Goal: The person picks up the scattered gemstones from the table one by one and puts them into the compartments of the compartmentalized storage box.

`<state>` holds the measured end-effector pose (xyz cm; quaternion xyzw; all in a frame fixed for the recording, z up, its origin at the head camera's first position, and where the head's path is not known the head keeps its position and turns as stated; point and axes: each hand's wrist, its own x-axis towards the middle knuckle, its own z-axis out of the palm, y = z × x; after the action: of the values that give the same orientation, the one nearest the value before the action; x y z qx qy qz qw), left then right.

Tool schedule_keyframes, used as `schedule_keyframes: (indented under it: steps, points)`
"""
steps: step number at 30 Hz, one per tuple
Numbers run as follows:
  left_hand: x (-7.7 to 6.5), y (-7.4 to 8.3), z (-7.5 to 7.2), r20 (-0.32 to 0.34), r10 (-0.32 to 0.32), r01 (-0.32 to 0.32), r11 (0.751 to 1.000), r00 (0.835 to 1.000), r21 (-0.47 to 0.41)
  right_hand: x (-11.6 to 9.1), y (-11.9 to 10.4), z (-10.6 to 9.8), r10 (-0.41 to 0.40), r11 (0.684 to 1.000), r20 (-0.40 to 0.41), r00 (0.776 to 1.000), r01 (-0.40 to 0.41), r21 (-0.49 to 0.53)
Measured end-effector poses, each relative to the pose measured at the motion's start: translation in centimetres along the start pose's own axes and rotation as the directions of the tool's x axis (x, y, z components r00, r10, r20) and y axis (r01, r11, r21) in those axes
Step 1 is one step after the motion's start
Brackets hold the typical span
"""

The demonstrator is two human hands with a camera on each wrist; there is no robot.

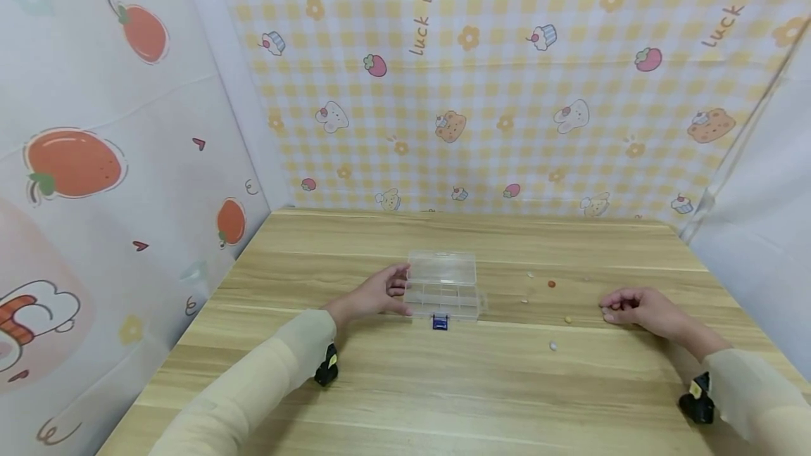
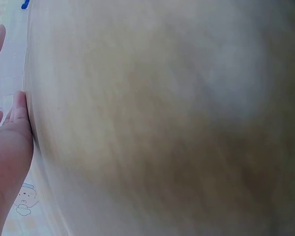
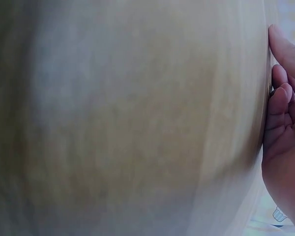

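A clear plastic compartment box [image 1: 441,294] stands on the table with its lid raised at the back and a blue latch [image 1: 440,322] at the front. My left hand [image 1: 380,292] is at the box's left side, thumb by the front corner and fingers by the lid, spread apart. At the right, my right hand [image 1: 643,309] is low over the wood, thumb and fingertips pinching a small greyish piece [image 1: 605,310], mostly hidden. In the right wrist view its fingers [image 3: 279,105] are curled close to the tabletop. The box compartments show nothing I can make out.
Several small pebble-like pieces lie between box and right hand: a reddish-brown one [image 1: 551,284], a yellow one [image 1: 567,319], a pale grey one [image 1: 553,346] and whitish ones. The wooden table [image 1: 443,385] meets a patterned cloth [image 1: 494,153] at the back.
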<state>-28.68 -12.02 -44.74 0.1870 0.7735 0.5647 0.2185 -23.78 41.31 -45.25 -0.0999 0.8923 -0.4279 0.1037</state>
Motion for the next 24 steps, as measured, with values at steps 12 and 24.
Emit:
schedule_keyframes:
  steps: [12, 24]
  points:
    - [0.09, -0.1, -0.08, 0.001, -0.002, 0.002, 1.0, 1.0, 0.004, -0.04, -0.18, 0.02, -0.015, 1.0, -0.012, 1.0, 0.015, 0.0]
    - [0.05, -0.11, -0.08, 0.01, 0.01, -0.01, 1.0, 1.0, 0.005, -0.08, -0.34, 0.15, -0.008, 0.998, -0.037, 0.999, 0.005, -0.059]
